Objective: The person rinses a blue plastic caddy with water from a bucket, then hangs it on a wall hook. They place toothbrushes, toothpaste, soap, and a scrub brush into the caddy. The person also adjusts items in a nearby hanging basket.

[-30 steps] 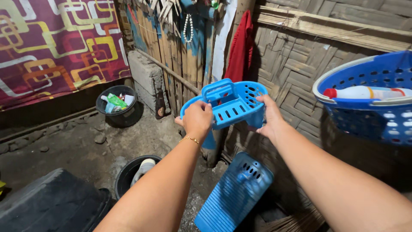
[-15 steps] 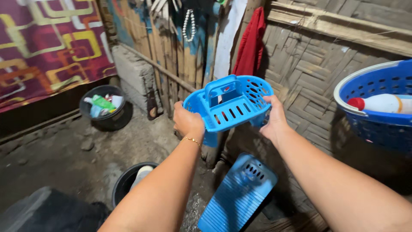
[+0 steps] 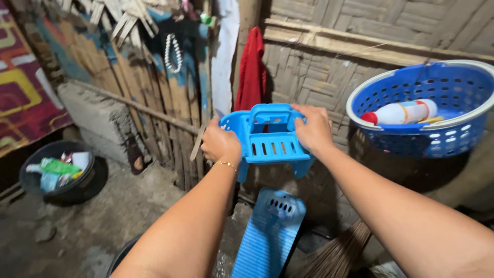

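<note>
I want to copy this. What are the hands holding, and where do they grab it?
Both hold one light blue slotted plastic caddy: the left hand grips its left end, the right hand its upper right rim.

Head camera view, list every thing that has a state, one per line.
Light blue slotted plastic caddy: held up, gripped by left hand and right hand.
Dark blue perforated basket: holds a white bottle, lying down, red cap on.
Red cloth: hanging.

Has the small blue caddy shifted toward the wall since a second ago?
Yes. The small blue caddy held by the left hand and right hand now sits just right of the red cloth; earlier it was left of it.
</note>
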